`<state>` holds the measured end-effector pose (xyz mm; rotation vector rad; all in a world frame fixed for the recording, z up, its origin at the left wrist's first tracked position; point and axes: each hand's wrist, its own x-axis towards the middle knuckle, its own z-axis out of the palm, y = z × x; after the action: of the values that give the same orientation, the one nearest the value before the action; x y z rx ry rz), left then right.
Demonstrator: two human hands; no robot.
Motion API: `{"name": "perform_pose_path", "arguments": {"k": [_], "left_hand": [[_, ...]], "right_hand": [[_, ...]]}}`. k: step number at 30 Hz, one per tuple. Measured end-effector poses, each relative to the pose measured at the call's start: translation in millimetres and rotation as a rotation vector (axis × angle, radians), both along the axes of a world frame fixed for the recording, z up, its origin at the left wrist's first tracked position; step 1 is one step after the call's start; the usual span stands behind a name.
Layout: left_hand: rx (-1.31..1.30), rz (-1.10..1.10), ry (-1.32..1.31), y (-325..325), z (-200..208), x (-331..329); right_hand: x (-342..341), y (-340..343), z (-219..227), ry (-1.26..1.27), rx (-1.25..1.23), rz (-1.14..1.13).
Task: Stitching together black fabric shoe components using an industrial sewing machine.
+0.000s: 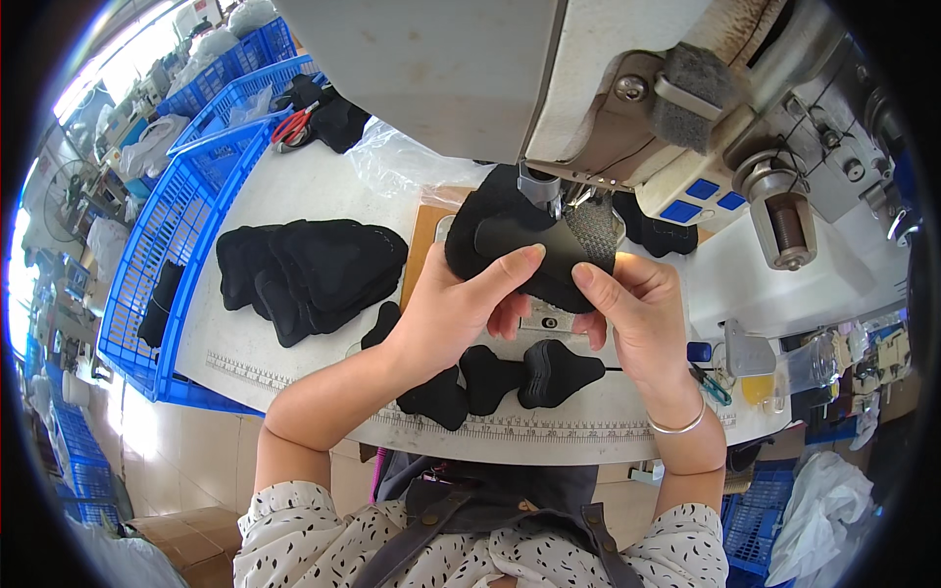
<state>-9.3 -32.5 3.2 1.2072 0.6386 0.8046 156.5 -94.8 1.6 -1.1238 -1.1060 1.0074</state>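
Observation:
Both my hands grip a black shoe upper piece point(534, 245) with a smooth dark panel and a grey mesh patch, beneath the presser foot point(555, 196) of a sewing machine point(441, 78). My left hand point(466, 304) pinches its near left edge, thumb on top. My right hand point(632, 309) pinches the near right edge, thumb on top and fingers curled under. To the left lies a pile of black fabric pieces point(314, 269). Nearer me, smaller stacks of black cut pieces point(559, 374) lie along the table edge. The needle tip is hard to make out.
A ruler strip point(549, 431) runs along the white table's point(250, 338) front edge. Blue crates point(162, 294) stand at left. Red-handled scissors point(292, 127) and clear plastic point(402, 157) lie at the back. Green snips point(714, 387) rest at right, near a thread spool point(787, 230).

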Motion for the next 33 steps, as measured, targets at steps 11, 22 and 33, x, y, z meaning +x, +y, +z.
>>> {"name": "perform_pose_path", "arguments": {"k": [11, 22, 33], "left_hand": [[0.068, 0.016, -0.014, 1, 3, 1], [0.104, 0.029, -0.024, 1, 8, 3], [0.109, -0.044, 0.000, 18, 8, -1]], "right_hand": [[14, 4, 11, -1.128, 0.823, -0.280], [22, 9, 1, -1.217, 0.856, -0.291], [22, 9, 0, -1.270, 0.853, -0.326]]}}
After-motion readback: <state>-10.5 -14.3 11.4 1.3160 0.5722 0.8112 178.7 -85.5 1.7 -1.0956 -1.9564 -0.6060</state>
